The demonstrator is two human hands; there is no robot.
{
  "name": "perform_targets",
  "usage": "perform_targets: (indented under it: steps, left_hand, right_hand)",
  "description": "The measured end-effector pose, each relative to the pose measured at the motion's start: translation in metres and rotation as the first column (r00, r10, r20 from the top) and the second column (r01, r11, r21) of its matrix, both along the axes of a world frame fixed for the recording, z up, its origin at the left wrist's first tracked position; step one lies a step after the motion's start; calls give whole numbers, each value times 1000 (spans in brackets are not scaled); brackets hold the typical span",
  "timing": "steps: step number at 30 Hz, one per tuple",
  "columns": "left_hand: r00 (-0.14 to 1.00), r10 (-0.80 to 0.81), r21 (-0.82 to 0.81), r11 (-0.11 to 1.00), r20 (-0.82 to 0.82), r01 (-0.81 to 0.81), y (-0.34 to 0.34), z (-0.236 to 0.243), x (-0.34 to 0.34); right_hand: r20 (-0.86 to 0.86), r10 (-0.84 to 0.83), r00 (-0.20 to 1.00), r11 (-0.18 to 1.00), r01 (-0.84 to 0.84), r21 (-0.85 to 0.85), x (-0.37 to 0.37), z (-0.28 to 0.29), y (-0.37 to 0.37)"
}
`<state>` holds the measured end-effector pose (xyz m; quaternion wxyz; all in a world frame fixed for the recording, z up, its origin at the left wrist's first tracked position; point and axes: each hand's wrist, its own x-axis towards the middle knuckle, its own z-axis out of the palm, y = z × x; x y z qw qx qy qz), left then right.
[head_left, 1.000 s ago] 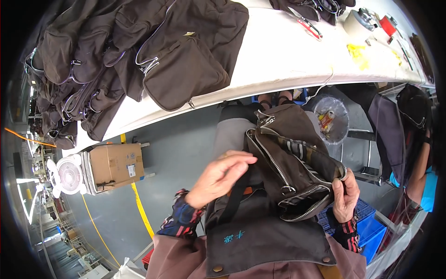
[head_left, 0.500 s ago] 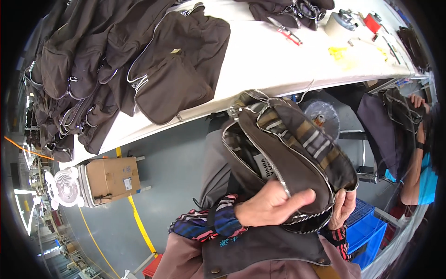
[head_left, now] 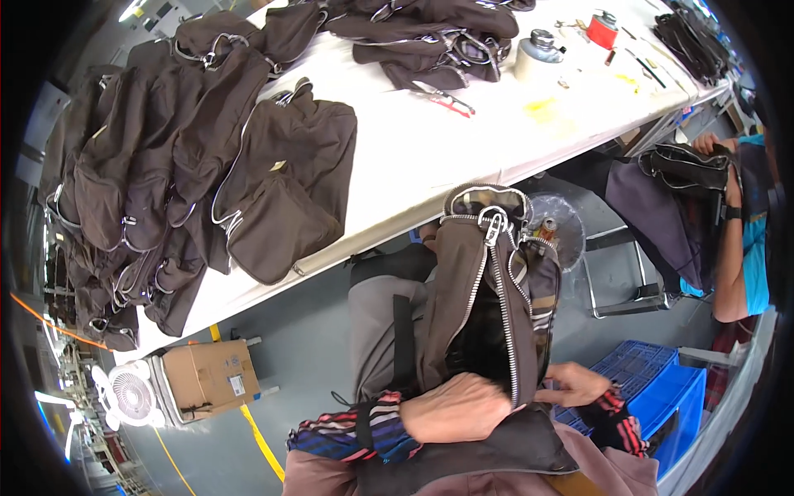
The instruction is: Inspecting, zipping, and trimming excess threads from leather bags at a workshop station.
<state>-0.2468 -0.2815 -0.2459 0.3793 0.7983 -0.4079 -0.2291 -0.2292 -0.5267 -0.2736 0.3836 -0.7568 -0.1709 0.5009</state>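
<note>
A dark brown fabric bag rests across my lap, its silver zips undone and its main pocket gaping dark. Plaid lining shows at its far end and along its right side. At the near end, my left hand is curled closed on the bag's edge, its fingertips partly hidden. Just to the right, my right hand pinches the bag's near right edge between thumb and fingers. A large silver zip puller lies at the far end of the long zip.
Brown bags are heaped on the white table, beside red-handled snips and a pale glue pot. A blue crate stands at right, near a co-worker's arm. A carton and fan are at left.
The bag has swung round so its long zip now runs straight away from me. My left hand has moved down to its near end; my right hand has shifted left. The view has shifted too.
</note>
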Motion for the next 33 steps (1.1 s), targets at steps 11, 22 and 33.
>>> perform_targets:
  steps: [11,22,33]
  left_hand:
    - [998,34,-16,999,-51,-35,22,16,2]
    - [489,310,-380,352,-815,-856,82,29,50]
    - [499,238,-347,478,-833,-807,73,45,42]
  right_hand:
    - [679,-361,639,932,275,236,80,35,76]
    - [683,-388,619,801,-141,582,66,63,91]
    - [526,-463,714,736,-22,677,80,41,81]
